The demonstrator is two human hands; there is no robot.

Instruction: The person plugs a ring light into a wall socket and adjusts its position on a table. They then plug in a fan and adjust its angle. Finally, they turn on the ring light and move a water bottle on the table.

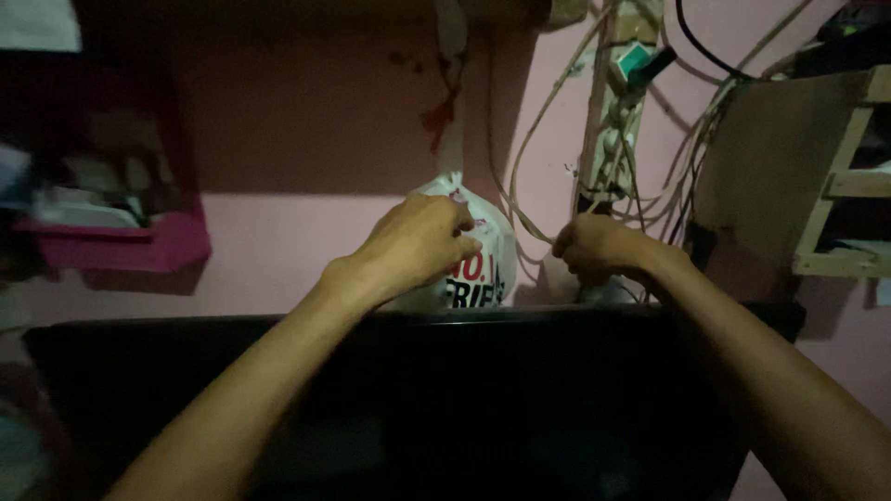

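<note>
The left hand (418, 243) rests on a white plastic bag (483, 250) that hangs against the pink wall (278, 241). Its fingers (461, 223) are curled over the bag's upper side near the knotted top, pressing into it; whether they pinch the plastic cannot be told in the dim light. The bag sits directly under and just beyond those fingers, its red-printed lower part showing below the knuckles.

The right hand (599, 249) is just right of the bag, closed loosely around a pale cable (534, 223) that loops down from a power strip (613, 139) above the fingers. More cables (691, 158) hang to the right of that hand, near a wooden frame (835, 186).

Both forearms reach over a dark screen (418, 399) that lies below the hands. A pink shelf (121, 241) is mounted well to the left of the left fingers.
</note>
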